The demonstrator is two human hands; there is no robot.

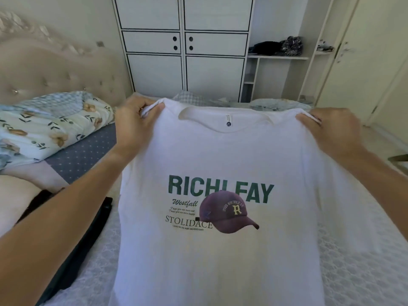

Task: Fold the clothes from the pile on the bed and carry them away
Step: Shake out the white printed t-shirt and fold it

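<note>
Head view: one white T-shirt (220,162) is held spread above the bed (353,272), its front shown.
Print: green lettering and a maroon cap picture are seen on the chest.
Left hand (134,127): fingers are clamped on one shoulder seam.
Right hand (329,131): fingers are clamped on the other shoulder.
Count: two hands, one shirt, one dark garment (72,250) laid on the bed.
Textures: soft knit shirt; lace-patterned bedcover; tufted headboard (55,71); floral quilt (50,127).

T-shirt (220,162) hem cut off btm.
</note>
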